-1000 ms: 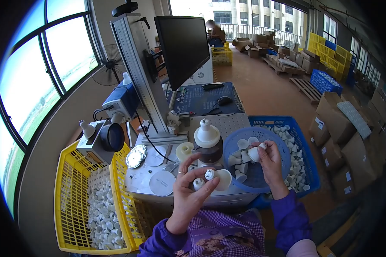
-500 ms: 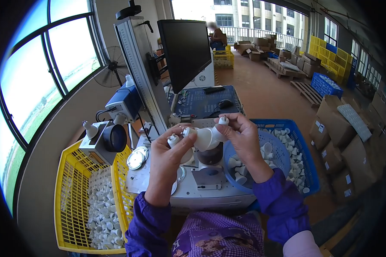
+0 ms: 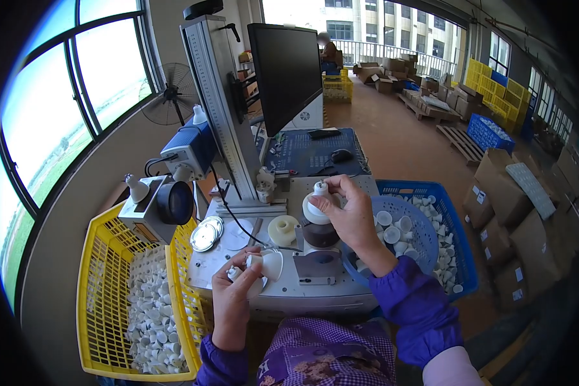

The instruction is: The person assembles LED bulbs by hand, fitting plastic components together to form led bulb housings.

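Observation:
Low over the bench's front left, my left hand [image 3: 231, 301] is closed on two white lamp cups [image 3: 271, 264], their wide mouths facing right. My right hand [image 3: 356, 222] pinches the pin end of another white lamp cup [image 3: 316, 204], held upright with its mouth down on or just above the dark round fixture [image 3: 320, 235]; contact is hidden. A light blue bowl [image 3: 424, 226] with more cups stands right of that fixture. Left of the fixture lies a cream ring-shaped part [image 3: 283, 230].
At left stands a yellow crate [image 3: 93, 309] of cups; at right, a blue crate [image 3: 473, 257]. A lens head [image 3: 174, 204] and a monitor [image 3: 284, 74] on a column rise over the bench. Metal discs [image 3: 206, 234] lie at bench left. A person [image 3: 329, 55] sits far back.
My hands have moved apart. The left went down and left with two cups; the right moved slightly left and down, bringing one cup over the dark fixture.

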`<action>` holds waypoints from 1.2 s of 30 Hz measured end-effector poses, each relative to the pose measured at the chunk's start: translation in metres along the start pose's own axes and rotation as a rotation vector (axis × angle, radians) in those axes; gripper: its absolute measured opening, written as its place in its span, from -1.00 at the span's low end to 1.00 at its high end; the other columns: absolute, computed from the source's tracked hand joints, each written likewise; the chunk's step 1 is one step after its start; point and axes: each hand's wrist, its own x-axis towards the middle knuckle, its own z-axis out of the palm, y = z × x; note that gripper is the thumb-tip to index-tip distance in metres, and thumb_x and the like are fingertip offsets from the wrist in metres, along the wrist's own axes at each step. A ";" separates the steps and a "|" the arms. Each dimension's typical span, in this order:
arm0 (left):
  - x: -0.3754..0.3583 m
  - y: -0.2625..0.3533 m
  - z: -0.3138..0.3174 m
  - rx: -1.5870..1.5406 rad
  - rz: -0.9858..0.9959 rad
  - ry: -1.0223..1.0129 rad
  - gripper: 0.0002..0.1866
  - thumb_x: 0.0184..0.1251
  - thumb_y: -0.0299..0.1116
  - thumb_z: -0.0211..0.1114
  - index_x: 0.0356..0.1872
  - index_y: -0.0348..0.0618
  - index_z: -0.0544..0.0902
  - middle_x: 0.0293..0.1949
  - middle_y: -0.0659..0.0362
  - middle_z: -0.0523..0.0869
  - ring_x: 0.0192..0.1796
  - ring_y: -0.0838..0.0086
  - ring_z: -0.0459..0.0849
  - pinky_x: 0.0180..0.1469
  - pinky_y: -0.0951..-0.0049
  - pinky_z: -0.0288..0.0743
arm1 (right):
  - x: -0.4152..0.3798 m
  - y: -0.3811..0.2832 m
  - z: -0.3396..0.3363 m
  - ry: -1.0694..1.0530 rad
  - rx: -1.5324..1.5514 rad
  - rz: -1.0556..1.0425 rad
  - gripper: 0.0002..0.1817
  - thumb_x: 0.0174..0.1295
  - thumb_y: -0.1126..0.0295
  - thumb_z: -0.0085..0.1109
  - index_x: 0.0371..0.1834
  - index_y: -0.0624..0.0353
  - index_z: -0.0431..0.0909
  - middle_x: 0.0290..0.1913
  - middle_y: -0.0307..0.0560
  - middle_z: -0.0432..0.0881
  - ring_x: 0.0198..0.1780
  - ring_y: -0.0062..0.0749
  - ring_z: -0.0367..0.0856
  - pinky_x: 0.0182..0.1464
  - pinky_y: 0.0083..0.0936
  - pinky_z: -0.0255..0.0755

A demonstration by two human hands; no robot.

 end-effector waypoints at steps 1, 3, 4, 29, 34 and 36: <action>-0.002 -0.002 0.001 -0.011 -0.005 0.001 -0.79 0.13 -0.48 0.35 -0.20 -0.32 0.67 -0.01 0.10 0.62 -0.14 0.52 0.59 -0.10 0.55 0.45 | 0.000 0.000 0.000 -0.009 -0.002 0.004 -0.66 0.02 0.34 0.42 -0.21 0.28 0.54 -0.31 0.03 0.65 -0.26 -0.35 0.65 -0.20 -0.47 0.48; -0.006 -0.007 -0.001 -0.001 -0.015 0.002 -0.80 0.13 -0.47 0.35 -0.23 -0.35 0.66 -0.01 0.06 0.62 -0.12 0.49 0.60 -0.06 0.53 0.44 | -0.001 0.000 -0.002 0.003 -0.099 -0.026 -0.66 0.02 0.32 0.41 -0.20 0.26 0.56 -0.28 0.04 0.64 -0.23 -0.33 0.65 -0.17 -0.45 0.48; -0.007 -0.009 -0.002 0.014 -0.024 -0.001 -0.80 0.14 -0.45 0.34 -0.25 -0.37 0.65 -0.01 0.03 0.62 -0.10 0.46 0.60 -0.02 0.50 0.43 | -0.001 0.001 -0.002 0.021 -0.193 -0.055 -0.65 0.03 0.30 0.41 -0.18 0.25 0.58 -0.24 0.04 0.63 -0.21 -0.31 0.64 -0.14 -0.42 0.47; -0.033 -0.010 -0.079 0.002 0.163 0.363 -0.80 0.21 -0.47 0.28 -0.18 -0.35 0.59 -0.06 0.01 0.64 -0.04 0.40 0.61 0.00 0.47 0.50 | -0.074 0.137 -0.079 -0.590 -0.846 0.258 -0.69 -0.07 0.31 0.38 -0.29 0.27 0.63 -0.29 0.10 0.59 -0.20 0.00 0.59 -0.14 -0.24 0.47; -0.047 0.007 -0.131 0.190 0.327 0.639 -0.76 0.30 -0.42 0.23 -0.10 -0.38 0.59 -0.20 0.08 0.64 -0.18 0.52 0.60 -0.06 0.54 0.48 | -0.078 0.153 -0.069 -0.634 -0.970 0.232 -0.71 -0.09 0.31 0.38 -0.33 0.25 0.65 -0.21 0.11 0.51 -0.15 0.04 0.54 -0.11 -0.22 0.46; -0.054 0.006 -0.170 0.362 0.399 0.776 -0.74 0.30 -0.40 0.25 -0.09 -0.39 0.58 -0.22 0.07 0.64 -0.20 0.51 0.60 -0.09 0.53 0.50 | -0.075 0.152 -0.071 -0.660 -0.925 0.159 -0.71 -0.11 0.33 0.38 -0.32 0.25 0.65 -0.25 0.09 0.58 -0.20 0.04 0.58 -0.14 -0.21 0.47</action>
